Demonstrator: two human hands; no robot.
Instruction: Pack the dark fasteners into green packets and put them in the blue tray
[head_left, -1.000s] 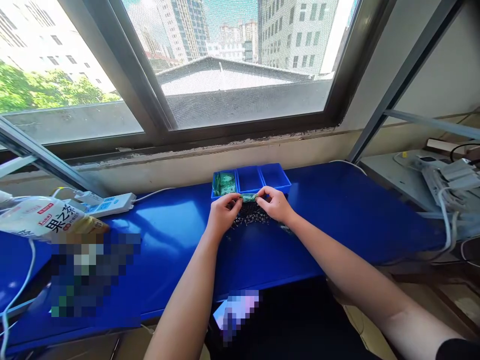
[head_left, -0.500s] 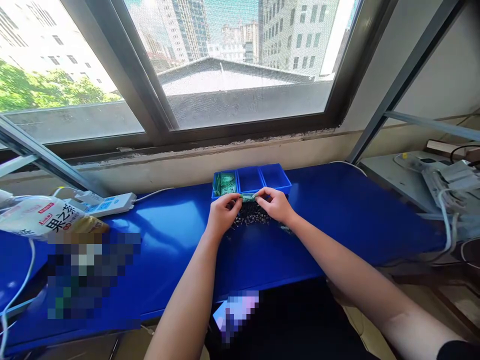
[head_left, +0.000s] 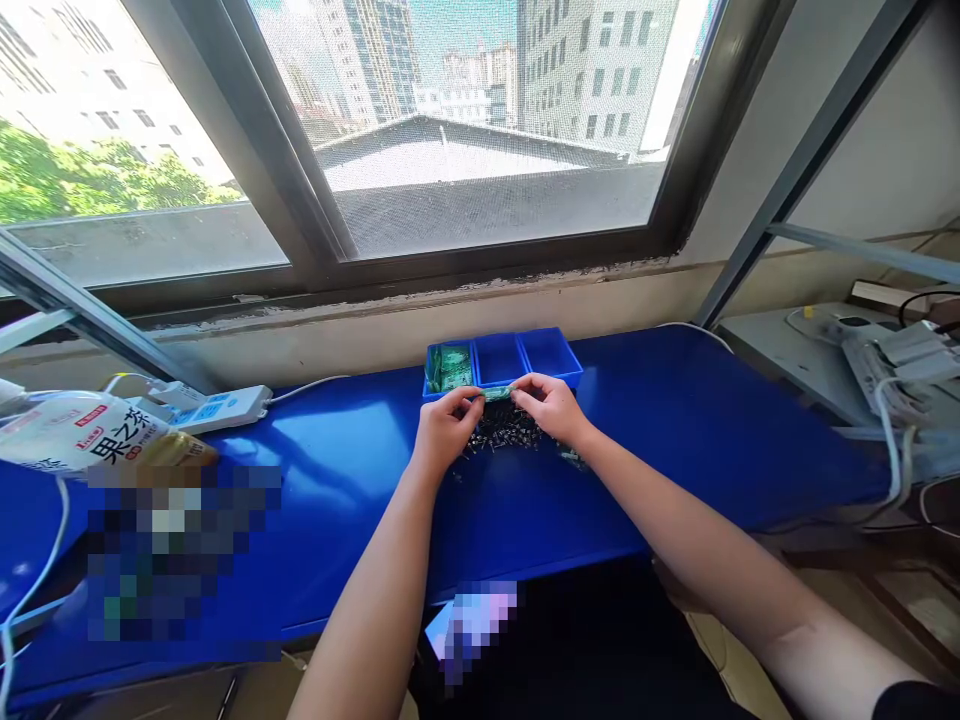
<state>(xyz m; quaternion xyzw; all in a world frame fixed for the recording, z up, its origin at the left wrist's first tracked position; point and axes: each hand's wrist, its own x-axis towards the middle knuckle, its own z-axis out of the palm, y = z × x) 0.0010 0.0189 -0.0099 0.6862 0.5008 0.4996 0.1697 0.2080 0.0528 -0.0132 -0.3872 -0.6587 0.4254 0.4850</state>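
A small green strip (head_left: 496, 395), perhaps a circuit board, is stretched between my two hands. My left hand (head_left: 448, 428) pinches its left end, and my right hand (head_left: 551, 408) pinches its right end. Just beyond them stands a blue bin with three compartments (head_left: 525, 343); green pieces (head_left: 454, 366) lie in the left compartment, while the middle and right ones show bare bottoms. Below the held strip, a pile of small black parts with shiny metal legs (head_left: 506, 430) lies on the blue table (head_left: 510, 520). A few small pieces lie under my right wrist.
A white power strip (head_left: 232, 408) and a plastic packet with printed characters (head_left: 97, 432) are on the left. Metal frame bars rise at both sides. Adapters and cables (head_left: 892, 370) sit on a grey surface at right. A phone-like screen (head_left: 480, 625) is by my lap.
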